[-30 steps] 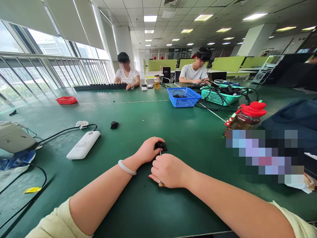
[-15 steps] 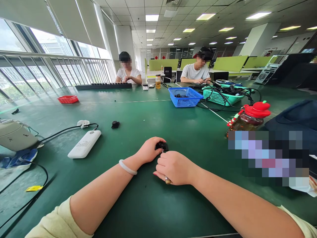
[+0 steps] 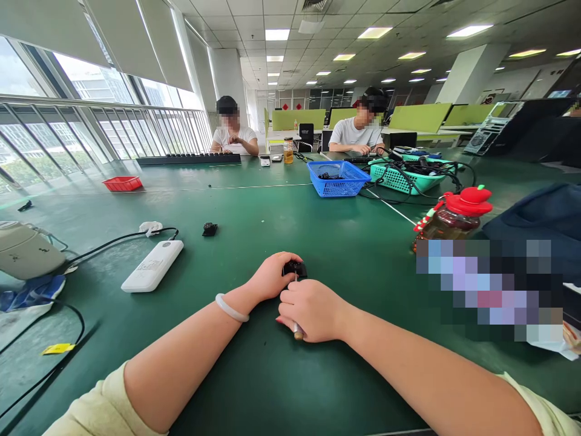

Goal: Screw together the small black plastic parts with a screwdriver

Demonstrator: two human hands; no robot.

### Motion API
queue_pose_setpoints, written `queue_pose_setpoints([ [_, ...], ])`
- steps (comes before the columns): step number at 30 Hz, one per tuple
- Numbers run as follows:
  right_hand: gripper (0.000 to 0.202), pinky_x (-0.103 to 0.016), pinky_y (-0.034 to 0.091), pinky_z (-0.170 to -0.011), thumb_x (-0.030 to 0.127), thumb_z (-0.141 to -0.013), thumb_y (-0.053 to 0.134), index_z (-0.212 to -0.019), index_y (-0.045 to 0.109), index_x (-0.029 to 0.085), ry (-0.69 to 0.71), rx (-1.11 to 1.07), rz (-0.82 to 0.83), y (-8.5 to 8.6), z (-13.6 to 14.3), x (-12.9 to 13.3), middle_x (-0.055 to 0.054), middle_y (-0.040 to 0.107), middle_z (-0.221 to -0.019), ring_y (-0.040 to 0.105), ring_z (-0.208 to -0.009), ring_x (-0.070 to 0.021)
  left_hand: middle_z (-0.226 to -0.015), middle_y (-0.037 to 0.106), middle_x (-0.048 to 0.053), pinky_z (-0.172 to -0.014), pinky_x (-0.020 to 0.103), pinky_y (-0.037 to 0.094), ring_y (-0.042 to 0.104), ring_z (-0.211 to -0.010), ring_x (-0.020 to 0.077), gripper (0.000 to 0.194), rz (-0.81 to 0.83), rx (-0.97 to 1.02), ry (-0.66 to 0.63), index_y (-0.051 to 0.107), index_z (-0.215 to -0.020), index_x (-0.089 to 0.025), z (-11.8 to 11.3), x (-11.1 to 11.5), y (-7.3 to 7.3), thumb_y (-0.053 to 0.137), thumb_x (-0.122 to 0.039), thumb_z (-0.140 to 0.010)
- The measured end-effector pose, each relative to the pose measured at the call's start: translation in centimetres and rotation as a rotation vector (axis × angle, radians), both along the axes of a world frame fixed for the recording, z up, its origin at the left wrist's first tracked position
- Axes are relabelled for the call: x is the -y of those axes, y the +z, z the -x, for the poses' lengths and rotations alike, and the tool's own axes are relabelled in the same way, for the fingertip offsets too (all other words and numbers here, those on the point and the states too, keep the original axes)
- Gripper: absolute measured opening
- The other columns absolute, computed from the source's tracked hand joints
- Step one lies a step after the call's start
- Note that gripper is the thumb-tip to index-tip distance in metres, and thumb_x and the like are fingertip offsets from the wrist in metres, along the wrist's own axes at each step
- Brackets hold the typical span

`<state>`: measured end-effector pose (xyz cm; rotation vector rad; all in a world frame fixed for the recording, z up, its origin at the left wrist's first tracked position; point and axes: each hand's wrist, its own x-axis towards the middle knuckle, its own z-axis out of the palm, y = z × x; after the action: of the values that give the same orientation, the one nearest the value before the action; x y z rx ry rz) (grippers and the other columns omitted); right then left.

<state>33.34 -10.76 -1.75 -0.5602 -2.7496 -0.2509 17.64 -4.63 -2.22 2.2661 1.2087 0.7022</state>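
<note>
My left hand is closed around a small black part on the green table, its fingers and thumb covering much of it. I cannot make out exactly what the part is. Close beside it, my right hand grips a slim screwdriver-like tool with a thin metal shaft and a brown rounded handle end. The shaft points away from me, and its tip reaches the near side of the black part. Another small black piece lies farther off, left of my hands.
On the left are a white power bank with a black cable and a red tray. Ahead stand a blue basket and a green basket full of cables. A red-lidded bottle is on the right. Two people sit across the table.
My right hand has shifted slightly left, and the tool's handle end has swung left, so the tool lies straighter. My left hand keeps its hold on the black part.
</note>
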Motion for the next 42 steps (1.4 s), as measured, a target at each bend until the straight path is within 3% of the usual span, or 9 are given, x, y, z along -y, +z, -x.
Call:
queue_pose_setpoints([
  [5,0.024,-0.026,0.038,-0.062,0.019,-0.092,0.044,-0.071,0.057,0.019,-0.075,-0.329,-0.025,1.9,-2.4,-1.1,-0.003,0.058,-0.073,0.049,-0.066,-0.0141,-0.112,0.071,0.004,-0.097,0.038,0.049,0.064,-0.103,0.0216,0.033,-0.001,0.012,-0.038,0.067,-0.108,-0.020,0.0,0.1,0.2,0.060,-0.013,-0.076],
  [10,0.024,-0.025,0.035,-0.057,0.022,-0.092,0.043,-0.072,0.055,0.020,-0.180,-0.455,0.049,2.5,-4.0,-2.0,0.000,0.054,-0.062,0.045,-0.057,-0.0129,-0.113,0.070,0.005,-0.098,0.037,0.049,0.064,-0.104,0.0217,0.029,-0.018,0.008,-0.030,0.066,-0.110,-0.021,0.1,-0.1,0.1,0.062,-0.020,-0.081],
  [17,0.029,-0.025,0.032,-0.055,0.022,-0.093,0.041,-0.067,0.055,0.020,-0.195,-0.424,0.030,2.2,-3.3,-1.6,0.001,0.055,-0.057,0.044,-0.052,-0.0118,-0.114,0.070,0.005,-0.098,0.038,0.049,0.064,-0.104,0.0219,0.032,-0.008,0.006,-0.031,0.066,-0.110,-0.021,0.1,-0.1,-0.1,0.061,-0.018,-0.079],
  [21,0.034,-0.027,0.028,-0.054,0.027,-0.092,0.047,-0.060,0.056,0.019,-0.109,-0.257,-0.088,1.2,-1.7,-0.8,-0.001,0.055,-0.054,0.046,-0.053,-0.0129,-0.114,0.070,0.004,-0.098,0.038,0.050,0.063,-0.105,0.0212,0.036,-0.006,0.015,-0.022,0.066,-0.110,-0.021,0.0,-0.1,-0.1,0.058,-0.012,-0.076],
  [27,0.027,-0.029,0.035,-0.060,0.032,-0.090,0.057,-0.068,0.065,0.017,-0.047,0.014,-0.055,-0.1,0.0,-0.2,-0.004,0.063,-0.063,0.053,-0.060,-0.0157,-0.113,0.070,0.003,-0.098,0.039,0.050,0.063,-0.105,0.0210,0.037,-0.011,0.008,-0.017,0.067,-0.109,-0.023,0.1,0.0,0.0,0.058,-0.011,-0.075],
  [32,0.035,-0.028,0.032,-0.057,0.029,-0.093,0.049,-0.062,0.059,0.018,-0.067,-0.143,-0.051,0.9,-1.2,-0.7,-0.002,0.057,-0.059,0.049,-0.058,-0.0140,-0.113,0.070,0.003,-0.097,0.038,0.050,0.063,-0.104,0.0207,0.036,-0.013,0.015,-0.018,0.067,-0.108,-0.022,0.1,0.0,0.0,0.057,-0.011,-0.075],
  [36,0.040,-0.026,0.032,-0.054,0.029,-0.096,0.041,-0.059,0.052,0.019,-0.178,-0.473,0.173,2.0,-2.8,-1.6,0.001,0.051,-0.056,0.043,-0.053,-0.0112,-0.111,0.071,0.005,-0.095,0.037,0.050,0.064,-0.101,0.0214,0.030,-0.017,0.013,-0.029,0.067,-0.108,-0.021,0.2,0.0,0.1,0.062,-0.017,-0.078],
  [40,0.048,-0.025,0.034,-0.052,0.040,-0.099,0.036,-0.058,0.050,0.020,-0.352,-0.810,0.560,2.0,-3.6,-2.5,0.003,0.044,-0.050,0.042,-0.047,-0.0109,-0.111,0.070,0.005,-0.095,0.037,0.049,0.064,-0.101,0.0212,0.029,-0.024,-0.004,-0.039,0.065,-0.110,-0.022,0.2,0.0,0.2,0.064,-0.020,-0.081],
  [42,0.051,-0.026,0.034,-0.050,0.045,-0.099,0.035,-0.057,0.050,0.020,-0.398,-0.891,0.641,1.9,-3.6,-2.7,0.004,0.039,-0.047,0.040,-0.045,-0.0111,-0.111,0.069,0.005,-0.094,0.037,0.049,0.064,-0.101,0.0212,0.030,-0.024,-0.014,-0.037,0.065,-0.111,-0.022,0.2,0.1,0.2,0.064,-0.020,-0.081],
])
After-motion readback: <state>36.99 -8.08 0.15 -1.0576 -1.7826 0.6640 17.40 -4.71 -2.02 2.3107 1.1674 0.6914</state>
